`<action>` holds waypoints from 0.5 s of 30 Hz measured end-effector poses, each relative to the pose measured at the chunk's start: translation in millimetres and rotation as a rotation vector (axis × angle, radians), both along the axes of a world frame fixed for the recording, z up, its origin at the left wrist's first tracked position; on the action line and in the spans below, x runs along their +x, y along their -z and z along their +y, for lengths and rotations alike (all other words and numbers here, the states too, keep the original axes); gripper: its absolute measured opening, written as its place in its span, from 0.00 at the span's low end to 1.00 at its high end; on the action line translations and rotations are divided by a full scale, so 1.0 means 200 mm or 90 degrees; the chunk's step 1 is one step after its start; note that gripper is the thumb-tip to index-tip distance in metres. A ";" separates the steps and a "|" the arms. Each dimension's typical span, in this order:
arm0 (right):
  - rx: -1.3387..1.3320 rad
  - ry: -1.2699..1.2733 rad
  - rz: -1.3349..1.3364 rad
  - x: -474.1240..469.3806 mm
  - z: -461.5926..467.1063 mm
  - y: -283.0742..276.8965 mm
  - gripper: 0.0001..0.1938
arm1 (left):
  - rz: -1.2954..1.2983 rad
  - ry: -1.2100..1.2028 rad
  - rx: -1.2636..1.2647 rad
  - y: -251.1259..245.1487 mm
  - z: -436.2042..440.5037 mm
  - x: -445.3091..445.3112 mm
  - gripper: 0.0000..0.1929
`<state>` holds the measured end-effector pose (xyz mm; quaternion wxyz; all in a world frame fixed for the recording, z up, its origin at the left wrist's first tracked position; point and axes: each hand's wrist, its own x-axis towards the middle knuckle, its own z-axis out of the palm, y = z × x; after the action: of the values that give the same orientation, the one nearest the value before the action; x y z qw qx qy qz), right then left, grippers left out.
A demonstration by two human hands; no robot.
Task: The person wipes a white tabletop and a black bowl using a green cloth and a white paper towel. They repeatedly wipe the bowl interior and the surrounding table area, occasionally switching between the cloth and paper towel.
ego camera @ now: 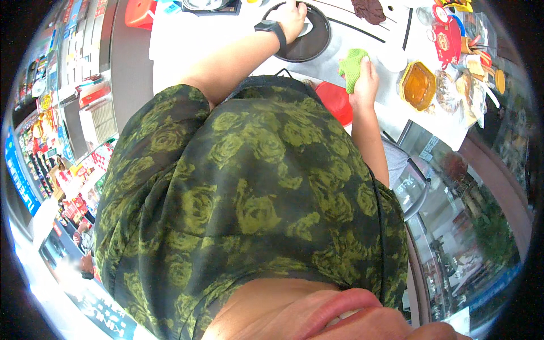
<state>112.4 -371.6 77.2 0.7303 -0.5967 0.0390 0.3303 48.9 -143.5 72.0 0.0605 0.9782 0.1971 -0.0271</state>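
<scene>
My left hand (292, 21), with a black watch on the wrist, reaches over a dark round tray (301, 54). Under and beside that hand shows a white object (307, 29), perhaps a dish or a cloth; whether the fingers grip it is unclear. In my right hand (366, 83) is a textured green cloth (353, 68), bunched and raised in front of the table's near side. Below and left of the cloth is a red round object (335, 102), probably a stool seat, partly covered by my body.
An octagonal container of amber contents (418, 86) stands right of my right hand. Beyond it are bagged food (471, 95), a red box (448, 42) and jars. A brown cloth (369, 10) lies at the back. A metal bowl (206, 3) sits far left, near a red stool (141, 13).
</scene>
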 end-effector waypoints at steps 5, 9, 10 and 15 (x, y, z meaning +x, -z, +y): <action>0.021 -0.011 0.023 0.01 -0.07 0.04 0.17 | -0.014 0.015 0.032 -0.01 -0.03 0.02 0.26; 0.024 -0.012 0.036 0.03 -0.09 0.03 0.17 | 0.036 -0.010 -0.003 -0.06 -0.07 0.02 0.27; 0.025 -0.017 0.042 0.04 -0.09 0.03 0.17 | 0.020 -0.014 -0.001 -0.07 -0.08 0.02 0.27; 0.027 -0.026 0.045 0.08 -0.10 0.04 0.16 | 0.014 -0.036 -0.044 -0.06 -0.10 0.01 0.26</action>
<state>127.5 -391.1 69.3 0.7339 -0.5698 0.0453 0.3669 50.5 -164.0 83.2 0.0926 0.9692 0.2240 -0.0432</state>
